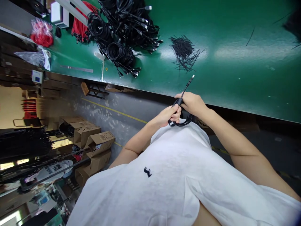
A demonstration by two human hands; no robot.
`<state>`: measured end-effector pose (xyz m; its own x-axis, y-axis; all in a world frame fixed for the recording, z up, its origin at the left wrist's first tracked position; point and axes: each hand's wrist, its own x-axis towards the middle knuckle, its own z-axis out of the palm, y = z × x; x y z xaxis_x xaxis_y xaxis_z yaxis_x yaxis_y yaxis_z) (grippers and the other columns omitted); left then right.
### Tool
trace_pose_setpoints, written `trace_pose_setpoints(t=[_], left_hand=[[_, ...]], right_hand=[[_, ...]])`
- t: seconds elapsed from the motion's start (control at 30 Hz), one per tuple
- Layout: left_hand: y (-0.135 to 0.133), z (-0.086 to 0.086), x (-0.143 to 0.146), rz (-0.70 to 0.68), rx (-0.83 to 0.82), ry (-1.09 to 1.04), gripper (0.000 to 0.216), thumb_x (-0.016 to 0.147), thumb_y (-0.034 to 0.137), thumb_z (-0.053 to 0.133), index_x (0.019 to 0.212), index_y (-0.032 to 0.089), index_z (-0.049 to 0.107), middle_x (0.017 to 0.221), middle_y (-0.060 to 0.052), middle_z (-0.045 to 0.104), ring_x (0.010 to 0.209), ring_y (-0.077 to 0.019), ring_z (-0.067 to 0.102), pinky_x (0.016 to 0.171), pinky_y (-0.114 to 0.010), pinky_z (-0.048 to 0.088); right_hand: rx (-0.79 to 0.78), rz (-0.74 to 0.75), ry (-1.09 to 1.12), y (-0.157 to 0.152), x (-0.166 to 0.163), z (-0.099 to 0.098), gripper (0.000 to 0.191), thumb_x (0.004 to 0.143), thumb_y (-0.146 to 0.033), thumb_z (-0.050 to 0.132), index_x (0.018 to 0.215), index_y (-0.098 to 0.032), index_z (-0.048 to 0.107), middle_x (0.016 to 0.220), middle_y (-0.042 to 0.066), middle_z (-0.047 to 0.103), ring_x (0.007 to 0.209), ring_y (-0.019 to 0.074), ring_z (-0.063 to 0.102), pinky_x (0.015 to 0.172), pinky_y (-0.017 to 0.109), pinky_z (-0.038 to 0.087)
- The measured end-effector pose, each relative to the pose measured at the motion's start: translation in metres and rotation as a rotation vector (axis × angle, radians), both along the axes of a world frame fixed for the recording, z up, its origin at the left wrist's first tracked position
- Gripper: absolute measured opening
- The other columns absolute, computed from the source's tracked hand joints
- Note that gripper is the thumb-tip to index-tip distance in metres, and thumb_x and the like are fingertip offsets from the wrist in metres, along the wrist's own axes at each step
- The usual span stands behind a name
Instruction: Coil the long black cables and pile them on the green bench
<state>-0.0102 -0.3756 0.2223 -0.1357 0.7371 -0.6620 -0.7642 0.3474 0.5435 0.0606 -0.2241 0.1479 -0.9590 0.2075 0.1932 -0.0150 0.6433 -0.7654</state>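
Observation:
Both my hands meet just in front of my white shirt, at the near edge of the green table [235, 62]. They hold a coiled black cable [182, 121]; its plug end [190, 80] sticks up toward the table. My left hand [169, 115] is closed around the coil's left side. My right hand [193, 103] is closed over the top of the coil, fingers wrapped round the strands near the plug. A loose heap of short black ties [183, 51] lies on the table just beyond my hands.
A large pile of coiled black cables [122, 31] fills the table's far left, with red cables [80, 26] and a red bundle in plastic [41, 33] beyond. Cardboard boxes [94, 144] stand on the floor at left.

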Motion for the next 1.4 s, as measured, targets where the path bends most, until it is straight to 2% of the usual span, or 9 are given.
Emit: trace_pose_setpoints(t=[0.17,0.37,0.53,0.77,0.93,1.07,1.13,1.23,1.4], left_hand=[[-0.01,-0.001,-0.001,-0.036,0.073,-0.082,0.046,0.094,0.057,0.053,0.079,0.014,0.058,0.053,0.008,0.035,0.044,-0.0055,0.035,0.059,-0.025,0.051],[-0.021,-0.001,-0.003,-0.217,0.191,-0.044,0.053,0.068,0.058,0.082,0.088,0.012,0.065,0.063,0.003,0.053,0.059,-0.0117,0.059,0.08,-0.035,0.055],[-0.019,0.0,0.011,-0.1,0.199,0.025,0.052,0.072,0.062,0.077,0.077,0.015,0.057,0.054,0.007,0.045,0.049,-0.0098,0.053,0.068,-0.032,0.055],[0.002,-0.011,0.009,0.296,0.168,0.271,0.027,0.092,0.04,0.065,0.083,0.017,0.052,0.059,0.007,0.047,0.053,-0.0069,0.051,0.066,-0.024,0.048],[0.008,-0.016,0.013,0.241,0.113,0.267,0.025,0.092,0.038,0.065,0.085,0.018,0.051,0.059,0.007,0.048,0.055,-0.0078,0.053,0.064,-0.022,0.046],[0.006,-0.011,0.013,0.28,0.044,0.275,0.029,0.096,0.039,0.058,0.079,0.019,0.046,0.052,0.011,0.031,0.042,-0.0044,0.034,0.056,-0.02,0.043],[0.002,-0.01,0.007,0.225,0.047,0.285,0.03,0.094,0.041,0.061,0.08,0.02,0.047,0.052,0.012,0.03,0.041,-0.0039,0.03,0.054,-0.02,0.042],[-0.005,-0.012,-0.003,0.039,0.018,0.36,0.032,0.09,0.044,0.065,0.08,0.019,0.047,0.051,0.013,0.031,0.041,-0.0036,0.028,0.053,-0.02,0.041],[-0.018,-0.018,-0.008,-0.359,-0.121,0.607,0.028,0.089,0.042,0.061,0.08,0.017,0.052,0.056,0.007,0.049,0.051,-0.0076,0.046,0.054,-0.022,0.041]], right_hand=[[0.404,0.224,-0.073,0.013,0.007,0.018,0.024,0.096,-0.018,0.043,0.097,-0.011,0.066,0.086,0.012,0.07,0.076,0.0203,0.064,0.06,0.028,0.038],[0.241,0.252,-0.038,0.007,0.013,0.019,0.018,0.093,-0.018,0.046,0.09,-0.015,0.064,0.083,0.009,0.069,0.074,0.0182,0.062,0.061,0.026,0.035],[-0.274,0.072,-0.088,0.004,0.018,0.013,0.005,0.084,-0.021,0.059,0.081,-0.018,0.062,0.075,0.002,0.065,0.069,0.015,0.058,0.063,0.025,0.037],[-1.72,-0.548,-0.194,-0.048,0.014,-0.006,0.049,0.078,-0.052,0.078,0.07,-0.022,0.04,0.052,-0.01,0.034,0.046,0.0056,0.034,0.051,0.02,0.043],[-1.866,-0.632,-0.197,-0.068,-0.002,-0.015,0.051,0.088,-0.053,0.067,0.066,-0.022,0.035,0.049,-0.011,0.024,0.041,0.0043,0.022,0.043,0.017,0.037],[-1.581,-0.452,-0.238,-0.06,0.017,-0.024,0.041,0.085,-0.057,0.067,0.077,-0.021,0.049,0.058,-0.007,0.045,0.049,0.0083,0.045,0.058,0.025,0.053],[-1.14,-0.437,-0.194,-0.048,0.036,-0.021,0.037,0.086,-0.054,0.065,0.097,-0.019,0.06,0.083,0.003,0.064,0.072,0.0163,0.062,0.075,0.037,0.058],[-0.341,-0.368,-0.008,-0.022,0.057,-0.002,0.041,0.094,-0.04,0.056,0.13,-0.021,0.056,0.129,0.013,0.063,0.119,0.0278,0.059,0.106,0.053,0.046],[0.354,0.296,0.149,-0.006,0.047,0.024,0.046,0.1,-0.015,0.036,0.143,-0.021,0.051,0.136,0.01,0.062,0.135,0.0258,0.051,0.12,0.058,0.029]])
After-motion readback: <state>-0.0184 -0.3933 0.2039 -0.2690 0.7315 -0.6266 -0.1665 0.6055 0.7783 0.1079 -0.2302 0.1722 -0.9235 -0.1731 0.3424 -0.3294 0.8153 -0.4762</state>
